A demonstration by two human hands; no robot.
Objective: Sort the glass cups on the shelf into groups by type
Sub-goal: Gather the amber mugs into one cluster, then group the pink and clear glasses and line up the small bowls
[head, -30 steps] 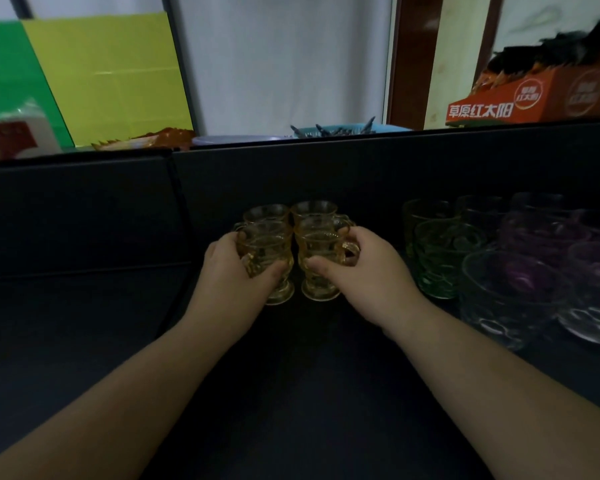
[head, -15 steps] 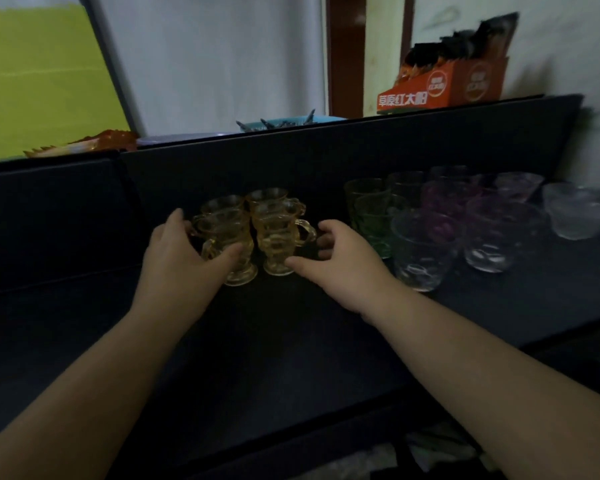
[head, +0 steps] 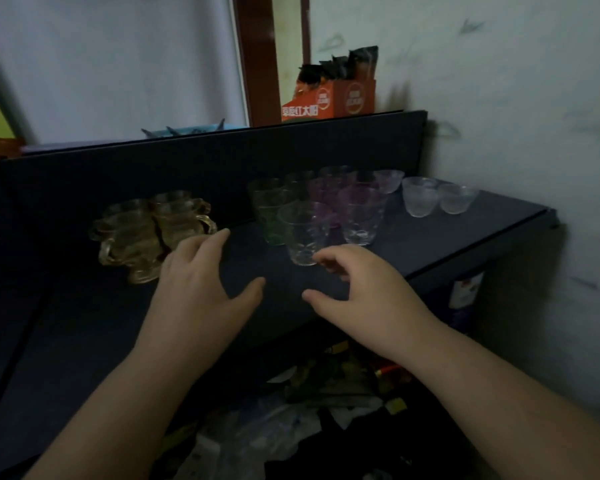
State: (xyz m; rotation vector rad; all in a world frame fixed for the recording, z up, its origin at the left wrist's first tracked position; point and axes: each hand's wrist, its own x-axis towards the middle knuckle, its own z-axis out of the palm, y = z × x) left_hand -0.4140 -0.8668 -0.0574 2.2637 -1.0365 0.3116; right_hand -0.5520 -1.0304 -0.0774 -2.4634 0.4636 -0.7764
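Above the dark shelf (head: 447,237), left hand (head: 201,289) and right hand (head: 364,292) both spread open, holding nothing, between amber cups (head: 146,233) and clear cup (head: 303,233).

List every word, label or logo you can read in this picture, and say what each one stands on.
"草原红大阳", white characters, blurred so the reading is uncertain: front of the orange carton above the shelf's back panel.
Round logos on the carton: too blurred to read.
Label below the shelf: unreadable.

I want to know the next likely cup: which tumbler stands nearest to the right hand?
The clear tumbler at the cluster's front; the right hand almost reaches its base.
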